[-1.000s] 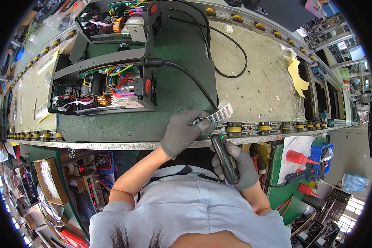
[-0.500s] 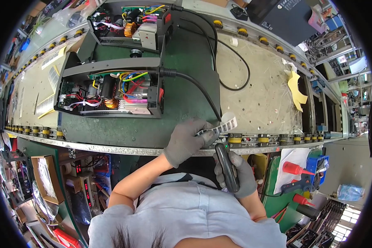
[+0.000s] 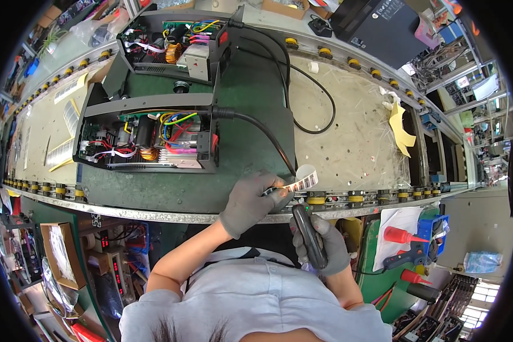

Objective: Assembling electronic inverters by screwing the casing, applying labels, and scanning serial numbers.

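Observation:
My left hand (image 3: pixel 248 204), in a grey glove, pinches a curled white strip of printed barcode labels (image 3: pixel 305 181) over the front edge of the work line. In my gloved right hand (image 3: pixel 332 251) is a black handheld barcode scanner (image 3: pixel 309 236), its far end pointing toward the strip and a small green light lit on it. A reddish glow falls on the strip and the black cable behind it. That cable (image 3: pixel 262 126) runs from the nearer open-cased electronic unit (image 3: pixel 148 139), whose wires, copper coil and metal heat sink are exposed. A similar open unit (image 3: pixel 176 48) stands behind it.
Both units rest on a dark green board (image 3: pixel 251 154) on the roller line. Yellow-backed label sheets (image 3: pixel 62 151) lie at left, torn yellow paper (image 3: pixel 402 130) at right. Red-nozzled bottles (image 3: pixel 402 234) and a blue bin (image 3: pixel 436 236) occupy a side table at lower right.
The whole view has shifted slightly, while both hands keep nearly the same pose and grip. A reddish glow now shows on the label strip and the cable.

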`<control>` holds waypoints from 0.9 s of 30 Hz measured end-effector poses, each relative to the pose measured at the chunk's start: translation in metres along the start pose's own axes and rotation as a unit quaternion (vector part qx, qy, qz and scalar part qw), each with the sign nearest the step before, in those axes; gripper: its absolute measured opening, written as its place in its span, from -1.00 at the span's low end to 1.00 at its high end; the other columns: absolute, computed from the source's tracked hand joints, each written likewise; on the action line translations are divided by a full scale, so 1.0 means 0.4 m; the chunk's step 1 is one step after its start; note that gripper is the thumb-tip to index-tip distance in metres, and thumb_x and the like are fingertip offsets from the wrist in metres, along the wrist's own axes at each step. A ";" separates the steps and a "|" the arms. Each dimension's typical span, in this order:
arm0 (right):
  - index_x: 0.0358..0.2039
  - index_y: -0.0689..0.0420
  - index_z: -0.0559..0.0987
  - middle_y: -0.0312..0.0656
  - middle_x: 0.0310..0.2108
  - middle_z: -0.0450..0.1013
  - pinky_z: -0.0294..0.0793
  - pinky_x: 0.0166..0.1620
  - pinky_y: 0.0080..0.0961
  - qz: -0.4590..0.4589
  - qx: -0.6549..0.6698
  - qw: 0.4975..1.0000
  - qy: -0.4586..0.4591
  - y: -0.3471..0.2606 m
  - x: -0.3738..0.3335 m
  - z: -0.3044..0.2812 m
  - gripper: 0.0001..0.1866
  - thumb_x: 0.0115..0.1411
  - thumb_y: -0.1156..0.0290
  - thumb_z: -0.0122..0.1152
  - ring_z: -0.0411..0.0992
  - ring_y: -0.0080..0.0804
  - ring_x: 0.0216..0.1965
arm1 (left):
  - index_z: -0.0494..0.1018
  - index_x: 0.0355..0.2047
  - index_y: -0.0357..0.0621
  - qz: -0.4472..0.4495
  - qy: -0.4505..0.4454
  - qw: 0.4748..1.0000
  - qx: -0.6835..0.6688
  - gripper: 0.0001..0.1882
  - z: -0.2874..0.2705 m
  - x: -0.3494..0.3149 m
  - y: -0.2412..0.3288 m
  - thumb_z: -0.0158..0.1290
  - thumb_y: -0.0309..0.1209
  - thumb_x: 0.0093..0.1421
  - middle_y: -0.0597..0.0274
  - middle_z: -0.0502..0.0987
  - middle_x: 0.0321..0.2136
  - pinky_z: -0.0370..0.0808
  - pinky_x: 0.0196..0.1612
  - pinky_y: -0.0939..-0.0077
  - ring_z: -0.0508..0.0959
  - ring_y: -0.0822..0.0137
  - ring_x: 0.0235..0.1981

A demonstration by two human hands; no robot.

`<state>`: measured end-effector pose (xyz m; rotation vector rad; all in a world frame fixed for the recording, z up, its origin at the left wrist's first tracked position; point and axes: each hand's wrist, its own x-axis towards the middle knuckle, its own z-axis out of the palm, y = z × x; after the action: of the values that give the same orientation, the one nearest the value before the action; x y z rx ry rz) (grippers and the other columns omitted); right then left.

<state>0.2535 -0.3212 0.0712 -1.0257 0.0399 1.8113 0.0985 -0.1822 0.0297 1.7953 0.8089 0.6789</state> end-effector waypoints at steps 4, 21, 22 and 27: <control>-0.15 0.18 0.45 -0.05 -0.52 0.50 0.47 -0.61 -0.53 -0.021 0.004 1.000 -0.002 -0.015 -0.004 -0.006 -0.58 0.15 0.09 0.09 0.48 -0.37 -0.63 | 0.50 -0.35 -0.18 0.019 0.029 0.999 0.001 -0.83 0.005 0.002 -0.001 0.14 -0.39 0.04 0.06 0.46 -0.47 0.37 -0.36 0.35 0.46 0.10 -0.43; -0.18 0.18 0.46 -0.22 -0.46 0.47 0.40 -0.46 -0.66 -0.395 -0.261 0.871 0.133 -0.408 0.039 0.009 -0.48 0.17 -0.07 0.00 0.44 -0.52 -0.51 | 0.49 -0.21 -0.21 -0.086 -0.062 0.968 -0.225 -0.77 0.121 0.105 0.039 0.08 -0.39 0.14 0.14 0.53 -0.41 0.41 -0.27 0.51 0.49 0.40 -0.37; -0.25 0.17 0.48 -0.23 -0.45 0.47 0.42 -0.44 -0.65 -0.413 -0.290 0.847 0.167 -0.474 0.067 0.036 -0.53 0.17 -0.03 0.02 0.43 -0.54 -0.50 | 0.49 -0.19 -0.19 -0.076 -0.087 0.967 -0.228 -0.77 0.140 0.110 0.042 0.08 -0.40 0.15 0.13 0.53 -0.40 0.42 -0.26 0.51 0.51 0.37 -0.36; -0.12 0.21 0.48 -0.28 -0.27 0.43 0.31 -0.16 -0.62 -0.513 -0.395 0.740 0.180 -0.903 0.357 0.046 -0.60 0.12 0.20 0.19 0.32 -0.59 -0.25 | 0.47 -0.14 -0.10 -0.021 -0.107 0.990 -0.090 -0.73 0.246 0.160 -0.029 0.02 -0.32 0.16 0.11 0.51 -0.23 0.45 -0.20 0.34 0.53 0.10 -0.25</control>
<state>0.5028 -0.0301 0.1356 -1.5339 -0.9582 0.5275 0.2099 -0.1845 -0.0090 1.6497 0.6196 0.5046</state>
